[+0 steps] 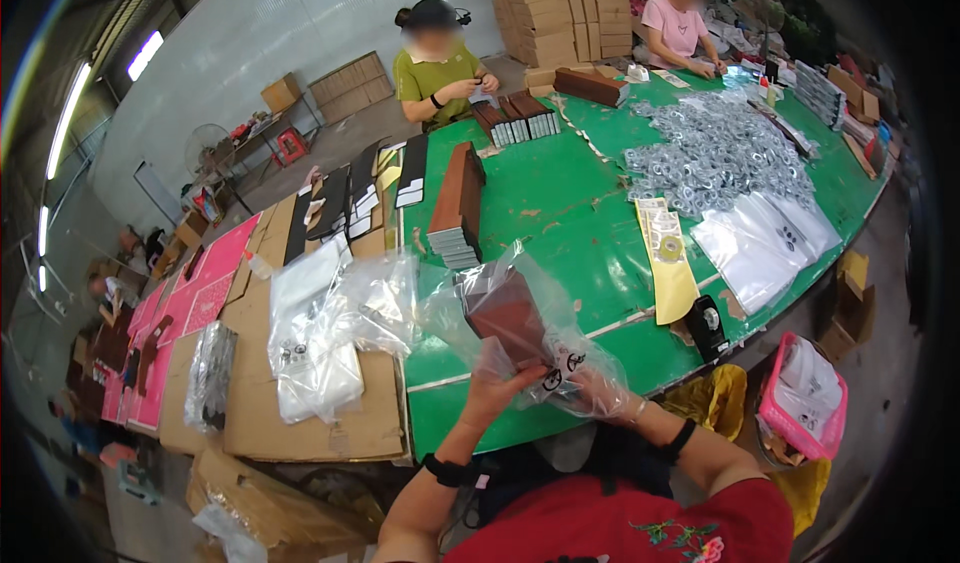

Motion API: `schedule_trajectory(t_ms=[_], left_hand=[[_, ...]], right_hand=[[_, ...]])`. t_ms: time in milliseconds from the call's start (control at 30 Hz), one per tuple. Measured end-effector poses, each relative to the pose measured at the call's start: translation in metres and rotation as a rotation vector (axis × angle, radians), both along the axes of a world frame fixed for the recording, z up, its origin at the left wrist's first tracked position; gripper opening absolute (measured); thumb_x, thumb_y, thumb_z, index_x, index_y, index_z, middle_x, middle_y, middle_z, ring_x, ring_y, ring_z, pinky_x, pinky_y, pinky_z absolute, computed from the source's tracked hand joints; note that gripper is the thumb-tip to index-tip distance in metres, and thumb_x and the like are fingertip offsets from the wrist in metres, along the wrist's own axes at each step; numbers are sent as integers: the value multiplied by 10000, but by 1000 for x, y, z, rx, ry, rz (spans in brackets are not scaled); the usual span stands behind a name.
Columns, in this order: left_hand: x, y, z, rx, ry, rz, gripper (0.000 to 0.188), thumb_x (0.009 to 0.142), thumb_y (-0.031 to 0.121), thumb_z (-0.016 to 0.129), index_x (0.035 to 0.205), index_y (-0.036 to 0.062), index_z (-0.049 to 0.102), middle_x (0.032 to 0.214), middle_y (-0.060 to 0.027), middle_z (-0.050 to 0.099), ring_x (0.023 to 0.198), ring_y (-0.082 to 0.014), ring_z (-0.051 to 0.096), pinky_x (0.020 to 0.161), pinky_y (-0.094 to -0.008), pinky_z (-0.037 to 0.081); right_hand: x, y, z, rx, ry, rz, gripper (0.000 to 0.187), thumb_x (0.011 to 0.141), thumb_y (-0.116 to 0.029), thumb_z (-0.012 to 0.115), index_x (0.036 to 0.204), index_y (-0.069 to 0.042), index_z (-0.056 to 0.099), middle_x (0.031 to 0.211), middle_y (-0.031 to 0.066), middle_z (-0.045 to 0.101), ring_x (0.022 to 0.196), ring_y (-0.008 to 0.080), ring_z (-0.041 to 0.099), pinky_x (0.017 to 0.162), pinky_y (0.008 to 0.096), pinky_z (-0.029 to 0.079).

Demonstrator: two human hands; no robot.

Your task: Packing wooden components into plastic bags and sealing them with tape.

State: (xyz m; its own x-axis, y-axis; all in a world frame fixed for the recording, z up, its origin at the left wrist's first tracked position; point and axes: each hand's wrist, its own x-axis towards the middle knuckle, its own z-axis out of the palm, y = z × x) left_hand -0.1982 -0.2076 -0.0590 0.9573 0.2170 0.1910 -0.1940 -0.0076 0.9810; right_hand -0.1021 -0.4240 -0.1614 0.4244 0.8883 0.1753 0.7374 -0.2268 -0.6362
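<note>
Brown bundle (508, 315) inside clear bag (590, 351), just beyond both hands (492, 379).

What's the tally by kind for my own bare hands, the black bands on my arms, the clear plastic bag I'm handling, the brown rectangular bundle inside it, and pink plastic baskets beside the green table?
Bare hands: 2 (left hand, right hand)
Black bands: 2 (left band, right band)
Clear plastic bag: 1
Brown rectangular bundle: 1
Pink plastic basket: 1
Total: 7

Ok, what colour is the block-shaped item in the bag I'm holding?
The block-shaped item is reddish brown on its broad side, clearest in the head view.
</note>
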Motion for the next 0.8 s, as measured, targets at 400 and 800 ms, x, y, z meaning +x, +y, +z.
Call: schedule_trajectory(t_ms=[400, 800], left_hand=[[-11, 13, -22, 0, 37, 64, 348, 766, 11, 814, 1057, 13, 624, 959, -57, 679, 846, -169, 647, 760, -329, 530], [-10, 19, 10, -433, 59, 369, 444, 874, 202, 716, 1250, 1, 593, 1130, -89, 653, 1014, -218, 635, 879, -378, 513]], right_hand=[[-6, -23, 123, 572, 19, -303, 811, 799, -330, 809, 1452, -60, 411, 1269, 135, 612, 1161, 292, 603, 974, 384, 471], [-3, 24, 56, 225, 707, 145, 918, 745, -351, 857, 1464, -35, 383, 1290, 127, 568, 1234, 243, 524, 1026, 354, 422]])
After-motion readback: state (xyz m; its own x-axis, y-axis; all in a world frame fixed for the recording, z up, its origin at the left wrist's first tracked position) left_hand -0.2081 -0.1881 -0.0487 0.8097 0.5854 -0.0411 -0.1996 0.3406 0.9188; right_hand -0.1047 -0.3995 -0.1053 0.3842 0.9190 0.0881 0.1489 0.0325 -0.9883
